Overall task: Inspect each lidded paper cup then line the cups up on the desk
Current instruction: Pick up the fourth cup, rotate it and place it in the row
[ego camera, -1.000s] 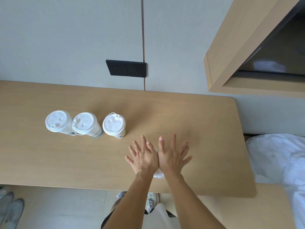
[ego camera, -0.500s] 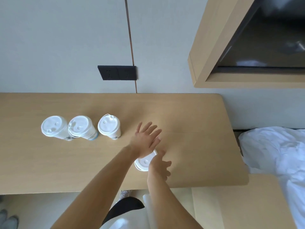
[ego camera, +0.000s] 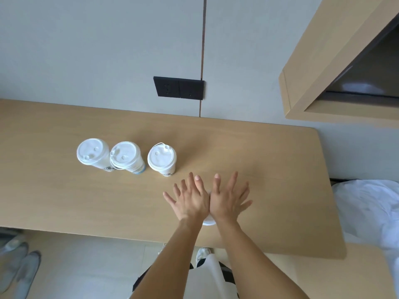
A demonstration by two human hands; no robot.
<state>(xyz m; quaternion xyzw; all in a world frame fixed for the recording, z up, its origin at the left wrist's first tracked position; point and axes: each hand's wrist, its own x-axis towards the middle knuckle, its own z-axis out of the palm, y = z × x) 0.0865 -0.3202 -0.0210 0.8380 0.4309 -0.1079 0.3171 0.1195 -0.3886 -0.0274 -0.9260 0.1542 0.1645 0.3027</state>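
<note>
Three white lidded paper cups stand upright in a row on the wooden desk [ego camera: 64,190]: a left cup [ego camera: 93,153], a middle cup [ego camera: 126,157] touching it, and a right cup [ego camera: 162,159] slightly apart. My left hand [ego camera: 190,198] and my right hand [ego camera: 227,198] lie side by side, palms down and fingers spread, over a fourth lidded cup [ego camera: 209,221]. Only a sliver of that cup's white lid shows between my wrists. Neither hand grips anything.
A black wall socket [ego camera: 178,86] sits above the desk's back edge. A wooden cabinet [ego camera: 306,87] hangs at the upper right. White bedding [ego camera: 367,210] lies past the desk's right end. Shoes [ego camera: 19,266] rest on the floor at the lower left.
Half a second ago my hands were apart and the fourth cup's lid showed between them. Now both are flat and side by side over it, as they were a second ago.
</note>
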